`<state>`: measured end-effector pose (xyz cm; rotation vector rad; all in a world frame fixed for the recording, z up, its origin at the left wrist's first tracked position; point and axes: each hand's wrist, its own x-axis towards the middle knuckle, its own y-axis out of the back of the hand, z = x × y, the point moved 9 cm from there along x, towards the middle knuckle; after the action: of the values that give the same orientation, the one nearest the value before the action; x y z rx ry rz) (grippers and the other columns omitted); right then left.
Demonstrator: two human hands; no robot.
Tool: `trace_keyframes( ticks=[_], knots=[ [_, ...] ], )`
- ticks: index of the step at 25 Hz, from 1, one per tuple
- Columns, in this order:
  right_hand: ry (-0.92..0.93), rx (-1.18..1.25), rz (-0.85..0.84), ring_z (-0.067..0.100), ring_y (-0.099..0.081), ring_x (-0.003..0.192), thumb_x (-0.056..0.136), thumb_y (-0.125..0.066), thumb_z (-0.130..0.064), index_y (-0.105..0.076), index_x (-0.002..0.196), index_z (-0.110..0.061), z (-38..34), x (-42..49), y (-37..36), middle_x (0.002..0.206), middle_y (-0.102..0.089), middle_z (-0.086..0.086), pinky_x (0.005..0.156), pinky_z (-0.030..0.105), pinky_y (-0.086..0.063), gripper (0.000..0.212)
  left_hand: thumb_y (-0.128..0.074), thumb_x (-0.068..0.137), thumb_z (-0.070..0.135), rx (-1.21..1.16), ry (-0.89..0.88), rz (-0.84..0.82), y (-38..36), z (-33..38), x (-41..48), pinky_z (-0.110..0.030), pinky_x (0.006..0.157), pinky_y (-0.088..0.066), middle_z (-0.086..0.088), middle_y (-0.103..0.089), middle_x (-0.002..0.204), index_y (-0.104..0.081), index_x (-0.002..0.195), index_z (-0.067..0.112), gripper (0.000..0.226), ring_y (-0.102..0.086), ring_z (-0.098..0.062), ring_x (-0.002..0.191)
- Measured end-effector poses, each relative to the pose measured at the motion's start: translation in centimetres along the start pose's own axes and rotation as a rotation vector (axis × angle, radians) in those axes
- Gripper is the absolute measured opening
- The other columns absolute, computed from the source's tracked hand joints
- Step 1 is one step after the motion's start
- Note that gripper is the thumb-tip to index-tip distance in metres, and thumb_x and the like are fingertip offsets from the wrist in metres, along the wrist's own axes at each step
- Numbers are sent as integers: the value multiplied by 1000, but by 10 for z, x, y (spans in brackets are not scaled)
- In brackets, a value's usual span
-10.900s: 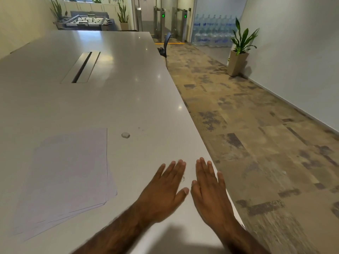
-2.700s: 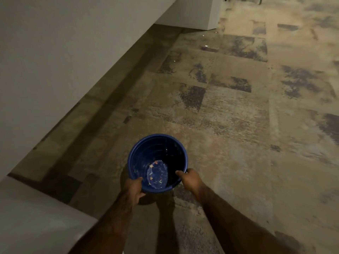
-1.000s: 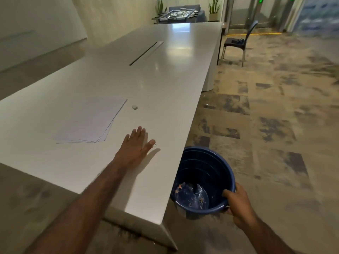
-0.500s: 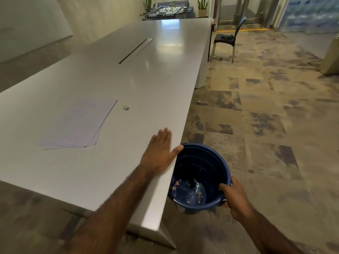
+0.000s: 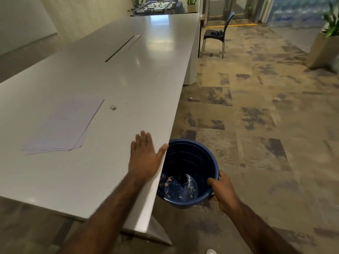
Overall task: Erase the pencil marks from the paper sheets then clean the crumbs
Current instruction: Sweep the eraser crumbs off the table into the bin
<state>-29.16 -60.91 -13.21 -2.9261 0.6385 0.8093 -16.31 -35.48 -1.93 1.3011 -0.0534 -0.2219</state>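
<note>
Bucket [image 5: 190, 158] one, eraser [image 5: 113, 107] one, paper stack [image 5: 62, 127] one.

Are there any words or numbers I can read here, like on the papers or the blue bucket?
No text can be read anywhere in this picture.
paper sheets: only faint marks, too blurred to read.
blue bucket: no label or number shows on it.
eraser: too small to tell if anything is printed on it.
</note>
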Motion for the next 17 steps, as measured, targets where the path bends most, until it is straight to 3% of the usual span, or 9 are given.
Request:
trace_keyframes(
  ticks=[6, 10, 12, 15, 17],
  knots=[
    [-3, 12, 24, 33, -73, 84, 93, -54, 8, -62, 114, -25, -1, 4, -1, 99, -73, 11, 58, 46, -63, 40, 2, 92, 81, 54, -265, -89, -23, 91, -12, -45, 130, 7, -5, 17, 172, 8, 165, 13, 100, 20, -19, 158],
    [-4, 7, 28, 34, -73, 84, 92, -55, 7, -63, 110, -27, 1, 6, -2, 98, -73, 11, 61, 50, -64, 40, -5, 99, 75, -195, -508, -97, -6, 103, -26, -37, 129, 8, 6, 7, 174, -5, 167, 23, 85, 16, -6, 157],
    [2, -3, 30, 35, -72, 84, 91, -55, 8, -62, 113, -23, 2, 7, -2, 99, -72, 12, 63, 55, -63, 39, -4, 100, 73, -210, -395, 33, 17, 52, -15, -37, 129, 5, 5, 1, 174, -12, 167, 24, 83, 9, -9, 159],
    [6, -13, 29, 35, -73, 80, 90, -56, 8, -61, 109, -25, 0, 5, -1, 98, -72, 13, 59, 52, -64, 38, -15, 103, 65, 116, -9, 121, 36, -62, 13, -52, 128, -11, -17, -9, 173, -21, 165, 11, 82, -8, -34, 159],
    [5, -8, 28, 33, -74, 78, 89, -56, 8, -61, 108, -26, -2, 6, -1, 98, -72, 13, 56, 47, -63, 39, -25, 104, 62, 238, 122, 128, 46, -98, 28, -58, 121, -22, -27, -22, 166, -29, 159, 3, 80, -21, -43, 152]
  ],
)
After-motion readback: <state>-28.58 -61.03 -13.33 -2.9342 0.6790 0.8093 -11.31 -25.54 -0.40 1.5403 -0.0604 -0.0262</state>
